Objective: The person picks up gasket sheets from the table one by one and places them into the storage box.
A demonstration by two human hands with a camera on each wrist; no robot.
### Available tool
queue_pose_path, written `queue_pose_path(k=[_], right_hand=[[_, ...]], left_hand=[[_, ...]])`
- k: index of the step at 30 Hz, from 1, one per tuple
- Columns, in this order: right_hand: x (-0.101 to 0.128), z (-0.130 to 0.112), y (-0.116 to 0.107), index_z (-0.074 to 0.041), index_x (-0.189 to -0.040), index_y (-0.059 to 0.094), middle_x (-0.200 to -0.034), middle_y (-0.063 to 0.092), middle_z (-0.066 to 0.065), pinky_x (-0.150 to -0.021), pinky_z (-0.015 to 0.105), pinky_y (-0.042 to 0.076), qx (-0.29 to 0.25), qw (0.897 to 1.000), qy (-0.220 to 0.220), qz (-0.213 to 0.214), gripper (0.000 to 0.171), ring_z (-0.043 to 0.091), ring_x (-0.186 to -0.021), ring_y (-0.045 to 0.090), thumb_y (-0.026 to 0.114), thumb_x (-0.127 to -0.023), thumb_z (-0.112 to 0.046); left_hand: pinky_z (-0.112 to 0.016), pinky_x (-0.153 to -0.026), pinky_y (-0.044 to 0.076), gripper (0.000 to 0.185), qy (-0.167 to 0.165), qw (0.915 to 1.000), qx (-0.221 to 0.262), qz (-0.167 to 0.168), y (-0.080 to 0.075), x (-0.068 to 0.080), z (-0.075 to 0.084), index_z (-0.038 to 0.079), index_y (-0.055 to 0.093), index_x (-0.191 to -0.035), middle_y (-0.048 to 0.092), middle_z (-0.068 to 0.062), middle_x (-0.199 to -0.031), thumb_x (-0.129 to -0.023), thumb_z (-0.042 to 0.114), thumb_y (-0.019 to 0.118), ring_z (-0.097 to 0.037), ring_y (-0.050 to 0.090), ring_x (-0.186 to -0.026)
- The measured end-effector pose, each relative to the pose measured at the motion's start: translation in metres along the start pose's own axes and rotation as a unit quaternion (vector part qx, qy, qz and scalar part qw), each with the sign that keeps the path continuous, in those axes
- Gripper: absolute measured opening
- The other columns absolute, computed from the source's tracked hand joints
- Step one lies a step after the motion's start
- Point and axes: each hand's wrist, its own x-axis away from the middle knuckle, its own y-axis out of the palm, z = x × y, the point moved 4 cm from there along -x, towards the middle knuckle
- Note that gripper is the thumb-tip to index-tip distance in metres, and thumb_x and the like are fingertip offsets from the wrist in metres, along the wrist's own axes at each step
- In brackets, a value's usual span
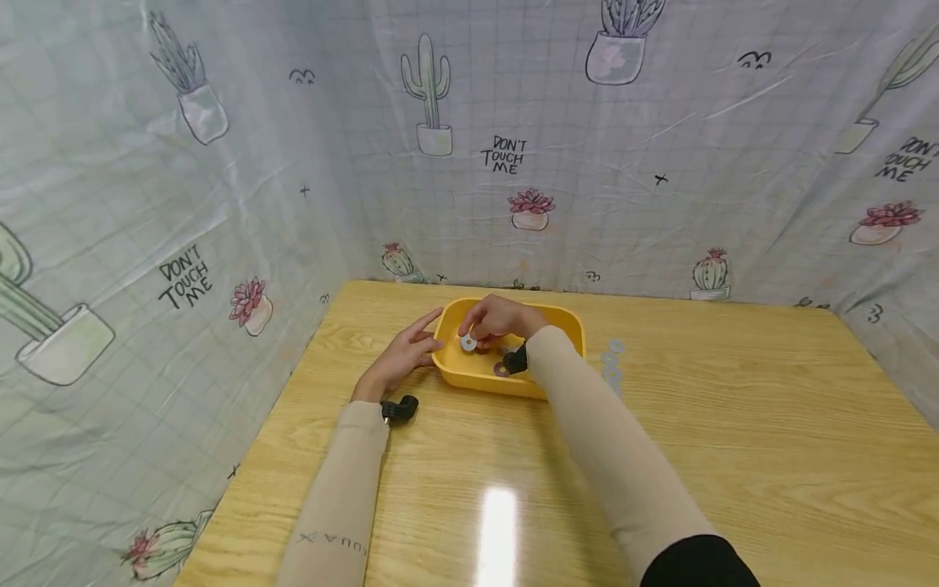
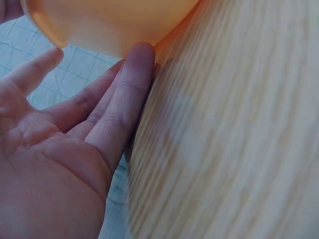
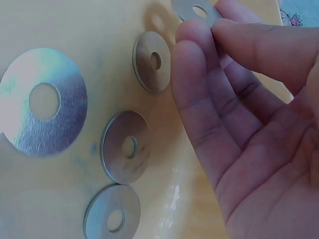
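Washer (image 3: 195, 11): I saw right hand (image 3: 254, 119) pinching it over yellow tray (image 1: 469, 377); four more washers beneath. Left hand (image 2: 65, 149) spread, fingertips touching tray's outer wall.

A makeshift recording booth: a wooden table (image 1: 734, 424) enclosed by hung cactus-print cloth (image 1: 220, 163) on three sides.

The washers (image 3: 46, 102) are brushed metal with a dull sheen. The tray (image 1: 557, 322) is smooth yellow plastic. The table (image 1: 734, 456) is glossy wood-grain. The backdrop (image 1: 293, 163) is creased printed sheet, slightly shiny.
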Motion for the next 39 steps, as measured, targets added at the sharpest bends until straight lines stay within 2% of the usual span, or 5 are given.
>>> queue_pose_path(k=[10,21,26,32,39], right_hand=[[-0.004,-0.002,0.004,0.001,-0.122,0.072,-0.093,0.073,0.013,-0.085,0.033,0.063,0.031,0.999,0.011,0.041,0.026,0.018,-0.077,0.067,0.06,-0.098,0.002],[0.012,-0.01,-0.009,0.004,-0.131,0.065,-0.116,0.07,0.021,-0.094,0.035,0.061,0.026,0.999,-0.017,0.036,0.031,0.024,-0.097,0.071,0.058,-0.101,-0.002],[0.036,-0.011,-0.034,0.002,-0.138,0.06,-0.132,0.062,0.027,-0.103,0.044,0.057,-0.015,0.998,-0.057,0.037,0.035,0.029,-0.109,0.068,0.056,-0.105,-0.01],[0.087,0.003,-0.067,-0.003,-0.132,0.063,-0.124,0.062,0.028,-0.102,0.049,0.057,-0.045,0.987,-0.108,0.108,0.031,0.03,-0.106,0.067,0.057,-0.106,-0.019],[0.144,0.055,-0.083,-0.006,-0.124,0.063,-0.103,0.064,0.008,-0.091,0.032,0.061,-0.143,0.961,-0.127,0.199,0.026,0.019,-0.092,0.066,0.056,-0.107,-0.023]], left_hand=[[-0.039,-0.1,0.059,0.066,0.005,1.0,-0.001,-0.001,-0.001,-0.001,-0.002,0.037,0.031,-0.162,0.049,-0.023,-0.149,-0.104,0.016,0.056,-0.038,0.058,-0.132],[-0.039,-0.099,0.059,0.066,0.007,1.0,-0.005,0.0,-0.001,-0.004,-0.003,0.033,0.03,-0.163,0.049,-0.025,-0.149,-0.105,0.015,0.055,-0.04,0.056,-0.133],[-0.038,-0.097,0.06,0.066,0.01,0.9999,-0.006,-0.004,-0.001,-0.004,-0.003,0.031,0.027,-0.164,0.049,-0.026,-0.148,-0.105,0.015,0.054,-0.042,0.056,-0.132],[-0.036,-0.097,0.06,0.066,0.008,0.9998,-0.014,0.008,-0.002,-0.002,-0.002,0.034,0.029,-0.163,0.051,-0.024,-0.147,-0.105,0.015,0.055,-0.039,0.059,-0.129],[-0.037,-0.098,0.059,0.066,0.009,0.9999,-0.015,0.001,-0.002,-0.004,-0.003,0.035,0.029,-0.163,0.049,-0.024,-0.148,-0.106,0.016,0.055,-0.039,0.058,-0.13]])
